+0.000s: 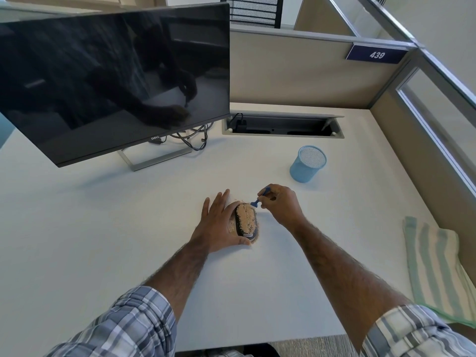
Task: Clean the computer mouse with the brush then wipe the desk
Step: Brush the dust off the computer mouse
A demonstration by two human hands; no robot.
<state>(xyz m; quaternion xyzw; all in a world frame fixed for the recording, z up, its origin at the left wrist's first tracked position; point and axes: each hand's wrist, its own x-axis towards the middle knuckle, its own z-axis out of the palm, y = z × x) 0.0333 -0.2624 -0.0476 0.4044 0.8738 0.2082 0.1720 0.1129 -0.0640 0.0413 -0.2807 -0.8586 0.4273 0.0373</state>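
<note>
And here's the computer mouse, sitting on the white desk right between the two hands, just below the middle of the view. The left hand lies at the mouse's 9 o'clock, palm down and fingers spread flat, pressing against its left flank with the thumb curled round the near end at 6 o'clock, bracing it more than gripping it. The right hand sits at about 2 o'clock from the mouse, fingers pinched tight around a small blue brush. The brush head points down and left, touching the mouse's far end at roughly 12 o'clock.

Look at that mouse: a dark oval body, its whole top coated in tan, crumb-like grit, a pale label at the near end, and a few specks spilled on the desk by its near edge.

Further out, a light-blue mesh pen cup stands at 2 o'clock, well apart from the hands. A green-and-white striped cloth lies at 4 o'clock by the desk's right edge. A dark Dell monitor looms at 10 o'clock.
</note>
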